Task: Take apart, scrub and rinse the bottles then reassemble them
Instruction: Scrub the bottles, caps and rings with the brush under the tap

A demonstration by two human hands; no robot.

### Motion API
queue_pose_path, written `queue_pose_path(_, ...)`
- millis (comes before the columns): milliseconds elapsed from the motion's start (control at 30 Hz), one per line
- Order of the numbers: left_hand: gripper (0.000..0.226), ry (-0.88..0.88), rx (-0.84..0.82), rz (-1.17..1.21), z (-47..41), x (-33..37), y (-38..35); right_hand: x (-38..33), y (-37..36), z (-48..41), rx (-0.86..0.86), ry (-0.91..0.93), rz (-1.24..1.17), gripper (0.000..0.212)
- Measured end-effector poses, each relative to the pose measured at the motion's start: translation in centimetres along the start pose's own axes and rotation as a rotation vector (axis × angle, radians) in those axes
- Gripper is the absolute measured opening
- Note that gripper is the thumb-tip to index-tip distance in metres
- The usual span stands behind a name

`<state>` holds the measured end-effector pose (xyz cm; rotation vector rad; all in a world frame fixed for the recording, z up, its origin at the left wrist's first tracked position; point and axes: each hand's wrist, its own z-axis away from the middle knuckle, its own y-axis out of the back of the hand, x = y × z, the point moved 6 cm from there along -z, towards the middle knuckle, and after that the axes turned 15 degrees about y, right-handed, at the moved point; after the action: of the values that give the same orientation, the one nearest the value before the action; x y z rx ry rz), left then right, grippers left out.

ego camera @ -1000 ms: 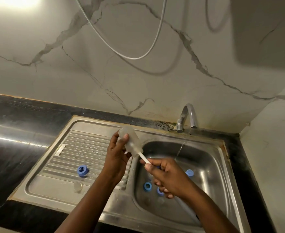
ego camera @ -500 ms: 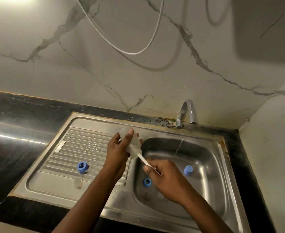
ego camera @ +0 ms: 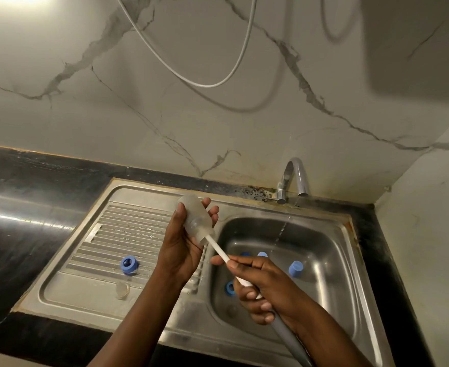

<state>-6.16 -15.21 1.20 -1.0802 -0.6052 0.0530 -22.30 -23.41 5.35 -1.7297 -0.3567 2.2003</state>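
Observation:
My left hand (ego camera: 181, 245) grips a clear plastic bottle (ego camera: 195, 219), tilted with its mouth toward the lower right, above the edge between drainboard and basin. A white brush handle (ego camera: 219, 250) runs out of the bottle's mouth, and my right hand (ego camera: 268, 284) holds that handle over the basin; the brush head is hidden inside the bottle. A blue ring cap (ego camera: 129, 264) and a clear teat (ego camera: 122, 289) lie on the drainboard. Several blue parts lie in the basin, among them a cap (ego camera: 296, 268) and a ring (ego camera: 230, 288).
The steel sink (ego camera: 332, 260) sits in a black counter (ego camera: 19, 221), with its ribbed drainboard (ego camera: 128, 231) at the left. The tap (ego camera: 293, 178) at the back runs a thin stream into the basin. A white cable (ego camera: 191, 75) hangs on the marble wall.
My right hand has drawn the brush handle outward toward the lower right, so more white handle shows. The left hand has shifted its hold on the bottle slightly.

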Motion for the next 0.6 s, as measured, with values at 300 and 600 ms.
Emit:
queue_pose_path(300,0.052,-0.205,0.243,-0.184,0.0,2.1,0.4,-1.9,0.7,-0.2,0.079,0.263,0.566,0.027)
queue_pose_path(600,0.068,-0.227,0.623,-0.277,0.4,2.8,3.1,-2.6,1.4,-0.3,-0.033,0.309,1.440,0.025)
